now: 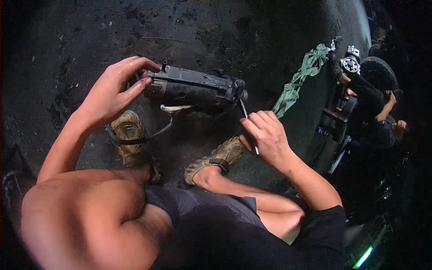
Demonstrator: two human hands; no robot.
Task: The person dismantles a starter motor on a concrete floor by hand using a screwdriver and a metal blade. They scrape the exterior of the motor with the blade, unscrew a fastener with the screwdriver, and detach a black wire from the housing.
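A dark, grimy cylindrical machine part lies across the floor in front of me, with a small stub and fittings at its right end. Its left end is gripped between the thumb and fingers of my left hand. My right hand is closed around a thin metal rod, which looks like a screwdriver shaft. The rod's upper tip reaches the fittings at the part's right end; whether it touches them I cannot tell. Below the part hangs a pale curved piece with a thin dark hose or cable.
My sandalled feet are close below the part. A crumpled green cloth lies to the right on the dark, stained floor. Farther right another person sits near a tyre and a round metal wheel-like part.
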